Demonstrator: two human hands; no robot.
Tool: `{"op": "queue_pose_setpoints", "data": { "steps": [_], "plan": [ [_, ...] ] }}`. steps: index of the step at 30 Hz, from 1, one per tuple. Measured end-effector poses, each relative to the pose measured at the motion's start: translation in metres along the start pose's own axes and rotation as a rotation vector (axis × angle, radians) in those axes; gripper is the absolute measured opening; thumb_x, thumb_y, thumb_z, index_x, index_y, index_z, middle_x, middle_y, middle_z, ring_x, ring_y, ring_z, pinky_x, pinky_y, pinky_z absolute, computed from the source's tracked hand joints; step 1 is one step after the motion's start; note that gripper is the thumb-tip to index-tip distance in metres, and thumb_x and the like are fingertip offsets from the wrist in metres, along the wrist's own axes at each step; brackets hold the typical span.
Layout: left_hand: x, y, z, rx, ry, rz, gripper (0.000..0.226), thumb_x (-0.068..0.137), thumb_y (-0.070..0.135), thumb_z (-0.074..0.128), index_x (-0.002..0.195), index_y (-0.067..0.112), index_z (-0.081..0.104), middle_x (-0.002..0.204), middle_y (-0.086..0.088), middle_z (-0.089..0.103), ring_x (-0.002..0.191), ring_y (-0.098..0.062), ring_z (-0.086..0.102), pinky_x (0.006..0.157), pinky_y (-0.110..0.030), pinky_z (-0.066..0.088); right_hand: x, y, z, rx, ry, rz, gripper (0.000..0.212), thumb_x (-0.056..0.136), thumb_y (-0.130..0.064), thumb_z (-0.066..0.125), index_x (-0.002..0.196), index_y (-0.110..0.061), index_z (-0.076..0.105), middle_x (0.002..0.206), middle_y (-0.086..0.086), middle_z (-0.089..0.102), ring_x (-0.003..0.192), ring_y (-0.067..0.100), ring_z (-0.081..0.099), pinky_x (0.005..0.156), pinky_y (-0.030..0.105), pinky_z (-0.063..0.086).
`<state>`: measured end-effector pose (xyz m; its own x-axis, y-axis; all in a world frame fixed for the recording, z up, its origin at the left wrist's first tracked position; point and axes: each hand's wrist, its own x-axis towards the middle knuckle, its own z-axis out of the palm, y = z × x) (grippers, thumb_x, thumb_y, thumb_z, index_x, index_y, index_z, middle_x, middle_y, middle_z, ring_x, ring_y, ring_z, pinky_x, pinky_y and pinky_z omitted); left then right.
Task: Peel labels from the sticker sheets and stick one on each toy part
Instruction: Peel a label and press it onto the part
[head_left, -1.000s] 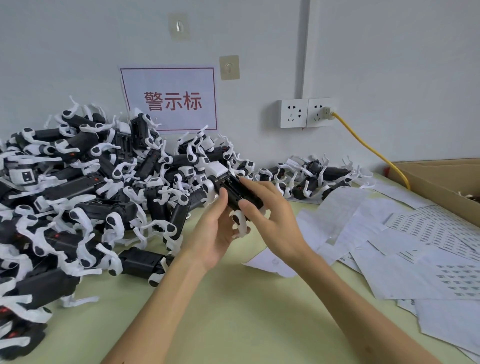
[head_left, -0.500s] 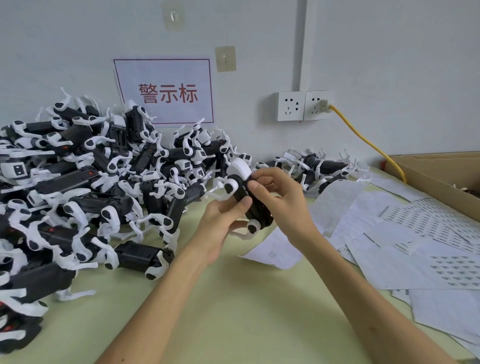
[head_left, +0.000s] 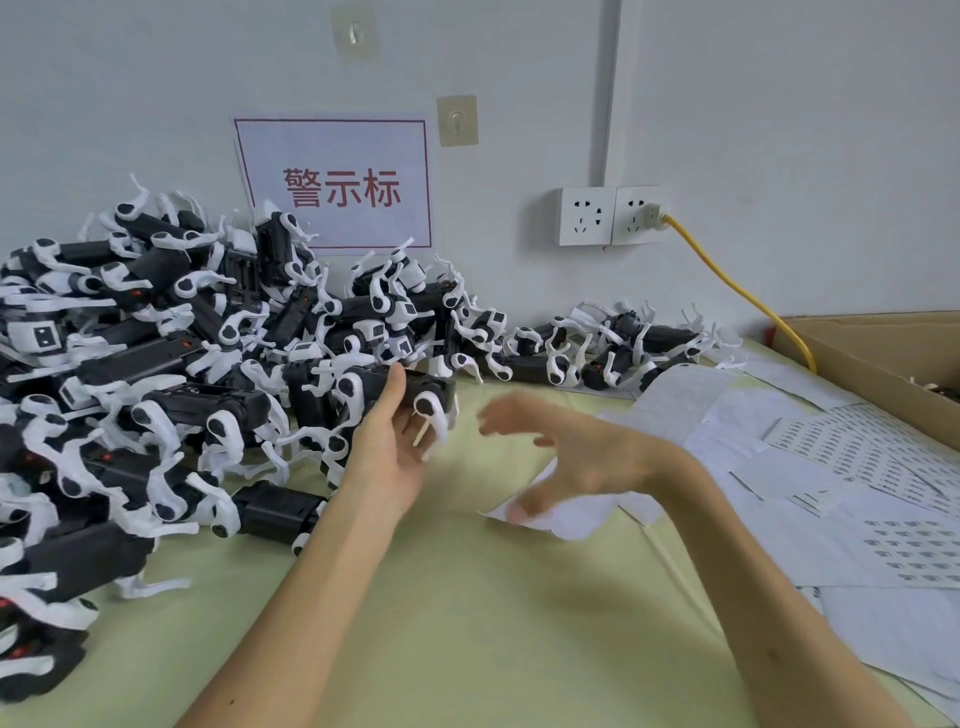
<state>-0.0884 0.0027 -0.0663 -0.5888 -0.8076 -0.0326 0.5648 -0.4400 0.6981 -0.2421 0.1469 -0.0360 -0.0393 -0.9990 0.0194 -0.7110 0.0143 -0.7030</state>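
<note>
Left hand (head_left: 387, 441) grips one black-and-white toy part (head_left: 434, 388) at the right edge of the pile (head_left: 156, 364). Right hand (head_left: 566, 447), blurred, appears empty with fingers spread, just left of the sticker sheets (head_left: 831, 467).

— What sort of place are you working in?
— A toy workshop bench. Below the red-lettered wall sign (head_left: 335, 182), my table (head_left: 467, 649) carries a heap of identical black-and-white toy parts (head_left: 171, 358).
— And right of the sign?
— Loose sticker sheets (head_left: 852, 457) and a cardboard box (head_left: 857, 358).
</note>
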Motion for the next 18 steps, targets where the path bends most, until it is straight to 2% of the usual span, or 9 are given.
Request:
{"op": "queue_pose_setpoints", "data": {
  "steps": [2,4,6,8,9,11,12,14,18],
  "plan": [
    [0.0,0.005,-0.002,-0.062,-0.012,0.013,0.053,0.074,0.044,0.079,0.11,0.007,0.069,0.102,-0.008,0.076,0.081,-0.022,0.076,0.057,-0.022,0.056,-0.005,0.007,-0.002,-0.203,-0.221,0.16,0.071,0.068,-0.037,0.09,0.124,-0.047,0.048,0.133,-0.031,0.047,0.125,-0.01,0.042,0.094,0.013,0.037],
    [0.001,0.009,-0.001,-0.005,-0.05,0.049,0.043,0.077,0.039,0.077,0.108,0.01,0.07,0.102,-0.006,0.077,0.091,-0.024,0.074,0.06,-0.025,0.058,-0.002,0.011,0.0,-0.352,-0.256,0.219,0.049,0.075,-0.034,0.086,0.112,-0.044,0.056,0.133,-0.024,0.052,0.125,0.002,0.047,0.099,0.026,0.044],
    [-0.001,0.011,0.004,0.098,-0.111,0.081,0.038,0.079,0.033,0.074,0.11,0.011,0.071,0.108,-0.006,0.074,0.097,-0.022,0.069,0.069,-0.027,0.056,0.006,0.014,-0.002,-0.364,-0.092,0.184,0.025,0.085,-0.024,0.078,0.105,-0.033,0.067,0.124,-0.011,0.064,0.116,0.007,0.057,0.099,0.032,0.047],
    [-0.004,0.011,0.008,0.18,-0.159,0.063,0.049,0.079,0.028,0.074,0.122,0.005,0.07,0.114,-0.008,0.072,0.088,-0.013,0.069,0.059,-0.02,0.053,0.009,0.017,-0.006,-0.257,0.168,0.122,0.011,0.091,-0.017,0.07,0.096,-0.027,0.07,0.094,-0.009,0.069,0.088,0.004,0.062,0.084,0.028,0.048],
    [-0.006,0.01,0.01,0.231,-0.164,0.052,0.047,0.077,0.025,0.076,0.121,0.006,0.072,0.113,-0.008,0.073,0.086,-0.011,0.069,0.054,-0.017,0.051,0.01,0.018,-0.008,-0.212,0.288,0.094,0.013,0.093,-0.016,0.067,0.093,-0.029,0.069,0.082,-0.013,0.065,0.075,0.001,0.058,0.076,0.025,0.045],
    [-0.004,0.004,0.007,0.382,-0.17,0.061,0.02,0.08,0.015,0.077,0.098,0.019,0.082,0.108,-0.003,0.076,0.092,-0.016,0.066,0.066,-0.023,0.054,0.009,0.021,-0.011,-0.147,0.47,0.029,0.019,0.097,-0.012,0.061,0.096,-0.03,0.07,0.069,-0.016,0.055,0.059,0.001,0.047,0.062,0.019,0.037],
    [-0.004,0.002,0.006,0.466,-0.183,0.075,0.016,0.083,0.01,0.076,0.09,0.023,0.083,0.109,-0.001,0.077,0.096,-0.019,0.066,0.076,-0.03,0.053,0.008,0.021,-0.012,-0.111,0.521,-0.002,0.023,0.098,-0.01,0.059,0.102,-0.029,0.071,0.066,-0.015,0.052,0.056,0.003,0.044,0.057,0.016,0.033],
    [-0.005,-0.003,0.006,0.583,-0.227,0.077,0.019,0.086,0.009,0.077,0.099,0.022,0.081,0.117,0.0,0.076,0.102,-0.022,0.067,0.086,-0.038,0.053,0.007,0.018,-0.011,-0.01,0.556,-0.073,0.028,0.099,-0.007,0.058,0.117,-0.025,0.068,0.062,-0.016,0.052,0.055,0.005,0.041,0.053,0.016,0.031],
    [-0.011,-0.01,0.007,0.744,-0.339,-0.023,0.05,0.063,0.033,0.09,0.112,0.032,0.077,0.115,0.001,0.076,0.098,-0.02,0.073,0.079,-0.037,0.058,0.005,0.008,-0.007,0.15,0.6,-0.162,0.023,0.096,-0.007,0.063,0.108,-0.024,0.055,0.071,0.0,0.068,0.061,0.021,0.05,0.058,0.028,0.038]
  ]
}}
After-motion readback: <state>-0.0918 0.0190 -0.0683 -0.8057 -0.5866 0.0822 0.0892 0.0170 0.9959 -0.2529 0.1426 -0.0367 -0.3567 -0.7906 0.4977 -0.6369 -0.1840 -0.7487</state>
